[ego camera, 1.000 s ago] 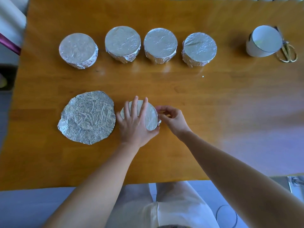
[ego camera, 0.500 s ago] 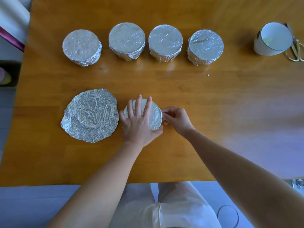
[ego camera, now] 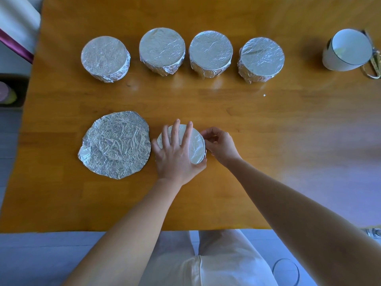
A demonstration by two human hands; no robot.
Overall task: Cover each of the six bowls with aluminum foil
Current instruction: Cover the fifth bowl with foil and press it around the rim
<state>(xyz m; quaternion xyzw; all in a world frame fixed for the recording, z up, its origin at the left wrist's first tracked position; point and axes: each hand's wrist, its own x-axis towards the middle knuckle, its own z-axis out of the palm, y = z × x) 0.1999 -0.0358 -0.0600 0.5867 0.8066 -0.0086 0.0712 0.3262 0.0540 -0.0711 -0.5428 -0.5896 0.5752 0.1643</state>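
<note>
The near bowl stands on the wooden table, close to the front edge and a little left of the middle, with foil stretched over its top. The left hand lies flat on this foil, with its fingers straight and spread, and presses down; it grips nothing. The right hand is at the right rim of the same bowl. Its fingers are curled and seem to pinch the edge of the foil against the side, but the exact contact is hard to see from above.

Just beside the bowl, on the left, a loose foil sheet lies flat on the table, round and crumpled.

Farther back is a row of bowls already wrapped in foil: the far-left wrapped bowl, the second wrapped bowl, the third wrapped bowl and the fourth wrapped bowl.

Well apart at the far right stands a white bowl with no foil on it. Scissors lie just behind it, partly hidden.
</note>
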